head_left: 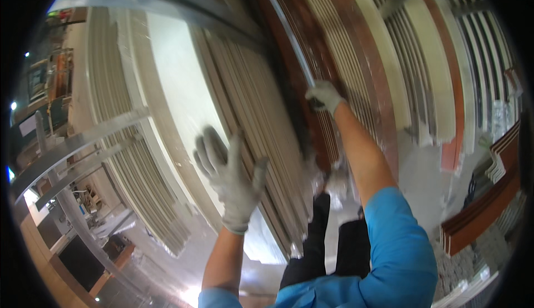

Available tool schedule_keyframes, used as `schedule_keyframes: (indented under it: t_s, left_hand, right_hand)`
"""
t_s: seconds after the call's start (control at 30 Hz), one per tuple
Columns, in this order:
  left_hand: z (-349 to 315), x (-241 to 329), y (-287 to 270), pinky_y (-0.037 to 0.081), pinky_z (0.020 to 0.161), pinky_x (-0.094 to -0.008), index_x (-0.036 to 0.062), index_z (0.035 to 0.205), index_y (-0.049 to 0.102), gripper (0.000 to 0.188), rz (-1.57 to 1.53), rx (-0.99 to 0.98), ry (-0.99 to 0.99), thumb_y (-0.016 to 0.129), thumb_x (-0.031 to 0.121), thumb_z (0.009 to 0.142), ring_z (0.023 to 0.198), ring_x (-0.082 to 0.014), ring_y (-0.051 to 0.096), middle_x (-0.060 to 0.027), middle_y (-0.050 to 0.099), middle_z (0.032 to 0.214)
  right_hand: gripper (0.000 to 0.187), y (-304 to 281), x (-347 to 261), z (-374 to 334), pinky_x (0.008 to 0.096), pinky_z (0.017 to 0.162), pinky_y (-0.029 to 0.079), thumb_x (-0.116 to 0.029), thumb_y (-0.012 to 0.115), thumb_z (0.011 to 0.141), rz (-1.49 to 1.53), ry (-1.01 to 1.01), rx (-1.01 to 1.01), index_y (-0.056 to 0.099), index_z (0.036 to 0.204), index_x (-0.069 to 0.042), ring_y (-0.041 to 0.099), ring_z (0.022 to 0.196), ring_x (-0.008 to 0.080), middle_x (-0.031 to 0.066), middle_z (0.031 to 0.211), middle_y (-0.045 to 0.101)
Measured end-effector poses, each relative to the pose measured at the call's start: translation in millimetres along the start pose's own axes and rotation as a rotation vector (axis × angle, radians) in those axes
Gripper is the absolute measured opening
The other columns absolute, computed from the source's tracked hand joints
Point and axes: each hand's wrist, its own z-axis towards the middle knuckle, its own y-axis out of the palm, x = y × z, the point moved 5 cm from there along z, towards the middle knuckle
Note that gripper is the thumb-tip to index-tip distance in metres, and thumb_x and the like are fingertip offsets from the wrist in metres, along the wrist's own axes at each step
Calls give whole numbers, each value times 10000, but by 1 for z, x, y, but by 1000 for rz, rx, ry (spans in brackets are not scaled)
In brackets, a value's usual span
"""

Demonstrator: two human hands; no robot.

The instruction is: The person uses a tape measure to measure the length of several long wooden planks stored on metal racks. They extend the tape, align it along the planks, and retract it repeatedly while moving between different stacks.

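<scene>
My left hand (pixel 231 177), in a pale work glove, is raised over a stack of long beige panels (pixel 261 113), its fingers spread and nothing in it. Whether it touches the panels I cannot tell. Farther right, my gloved right hand (pixel 325 96) is closed round the lower end of a long, thin silvery strip (pixel 285 23). The strip runs up and away along dark reddish-brown boards (pixel 314 46). Something dark shows under the right fingers, too blurred to name. A white sheet-like panel (pixel 181 69) stands left of the beige stack.
Metal rack arms (pixel 92 141) jut in at the left, and a grey beam (pixel 161 2) crosses the top. More cream and brown panels (pixel 397 46) lean to the right. Folded-edge brown profiles (pixel 481 213) lie at lower right. Grey floor (pixel 417 180) shows beyond my legs.
</scene>
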Motion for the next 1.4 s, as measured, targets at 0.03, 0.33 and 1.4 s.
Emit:
schedule_keyframes:
  t_s: [0.03, 0.33, 1.4]
  left_hand:
    - [-3, -1, 2, 101, 1169, -579, 136, 1393, 499, 632, -15, -3, 5, 616, 498, 888, 1446, -476, 120, -287, 202, 1548]
    - [-4, -2, 14, 222, 1177, -553, 134, 1387, 496, 657, -54, 44, 62, 686, 472, 857, 1458, -426, 133, -239, 157, 1557]
    - [-11, -6, 20, 197, 1211, -500, 252, 1258, 629, 440, -193, 48, 77, 700, 388, 846, 1468, -314, 156, -16, 459, 1448]
  right_hand:
    - [274, 0, 18, -7, 438, 697, 550, -107, 718, 699, -16, -1, -13, 655, 960, -48, 630, 792, 241, 103, 854, 638]
    - [351, -14, 239, -79, 337, 635, 556, -112, 738, 691, -169, 186, -23, 655, 1021, -25, 659, 775, 219, 108, 868, 667]
    - [568, -1, 376, -123, 361, 956, 471, -180, 764, 641, -242, 110, 158, 655, 1195, -119, 614, 1089, 295, 154, 1139, 654]
